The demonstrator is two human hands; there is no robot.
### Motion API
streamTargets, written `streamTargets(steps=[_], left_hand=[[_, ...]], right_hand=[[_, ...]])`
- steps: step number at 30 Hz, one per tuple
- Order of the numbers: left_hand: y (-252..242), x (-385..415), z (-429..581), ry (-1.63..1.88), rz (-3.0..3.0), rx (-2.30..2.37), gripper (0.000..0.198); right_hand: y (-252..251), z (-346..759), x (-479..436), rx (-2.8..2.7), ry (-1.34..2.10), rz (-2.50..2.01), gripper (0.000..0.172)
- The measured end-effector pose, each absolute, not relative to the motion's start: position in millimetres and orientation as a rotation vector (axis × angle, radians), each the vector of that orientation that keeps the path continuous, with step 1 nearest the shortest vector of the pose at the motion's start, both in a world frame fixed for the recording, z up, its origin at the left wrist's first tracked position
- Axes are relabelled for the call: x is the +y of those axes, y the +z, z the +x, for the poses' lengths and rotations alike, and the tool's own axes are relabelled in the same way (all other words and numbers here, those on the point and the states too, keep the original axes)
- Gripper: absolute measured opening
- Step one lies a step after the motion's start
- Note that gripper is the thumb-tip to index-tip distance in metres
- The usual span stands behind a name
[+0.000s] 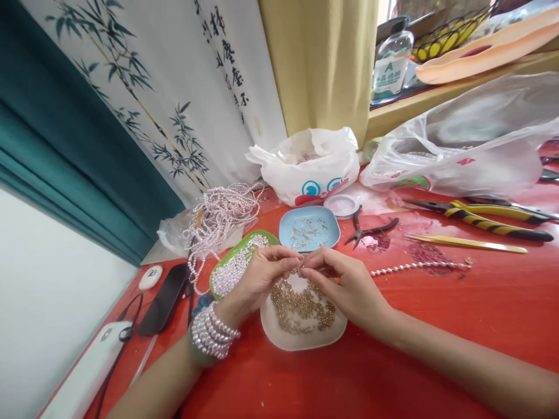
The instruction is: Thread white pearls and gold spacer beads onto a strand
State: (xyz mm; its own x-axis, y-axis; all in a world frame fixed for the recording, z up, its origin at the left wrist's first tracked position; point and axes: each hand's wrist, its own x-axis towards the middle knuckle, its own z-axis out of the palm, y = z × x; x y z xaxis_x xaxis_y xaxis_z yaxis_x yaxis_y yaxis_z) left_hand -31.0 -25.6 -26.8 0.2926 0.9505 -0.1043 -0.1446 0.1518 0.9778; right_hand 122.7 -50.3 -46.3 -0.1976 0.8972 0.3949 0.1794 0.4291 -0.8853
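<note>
My left hand (263, 273), with pearl strands (212, 331) wound round its wrist, pinches something too small to make out. Its fingertips nearly meet those of my right hand (343, 282), also closed in a pinch. Both are above a white tray (301, 343) of gold beads (301, 308). Behind them is a blue tray (286, 233) with small metal pieces. A green tray (218, 262) of pearl beads (231, 272) lies partly behind my left hand. To the right of my right hand lies a short pearl strand (419, 266).
Pearl strings (227, 212) lie piled at the back left, near a phone (162, 299) and a white power strip (89, 366). Small pliers (362, 230), gold tweezers (467, 241) and yellow-black pliers (480, 218) lie to the right. Plastic bags (312, 169) stand at the back.
</note>
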Motion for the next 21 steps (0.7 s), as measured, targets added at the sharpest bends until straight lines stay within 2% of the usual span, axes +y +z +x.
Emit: streamTargets(steps=[2,8,12,16,21], left_hand=[[-25.5,-26.4,-30.3,1.007,1.145,0.945,0.008],[-15.9,-25.7,-31.2,1.071,1.085,0.963,0.013],[-12.4,-20.7,-37.4,1.16,1.038,0.963,0.014],[-13.6,-16.7,-41.8,1.192,1.029,0.984,0.014],[-14.9,-20.5,-37.5,1.138,1.111,1.016,0.014]], right_hand=[[-42.6,123.6,-49.6,-1.665,0.908,-0.927,0.004],[-23.8,137.4,-37.9,-1.833,0.869,-1.012,0.009],[-17.4,150.8,-24.9,-1.915,1.149,-0.962,0.013],[-19.0,159.1,-13.6,-1.765,1.417,-0.929,0.013],[-18.4,160.1,-10.5,-1.665,1.48,-0.932,0.012]])
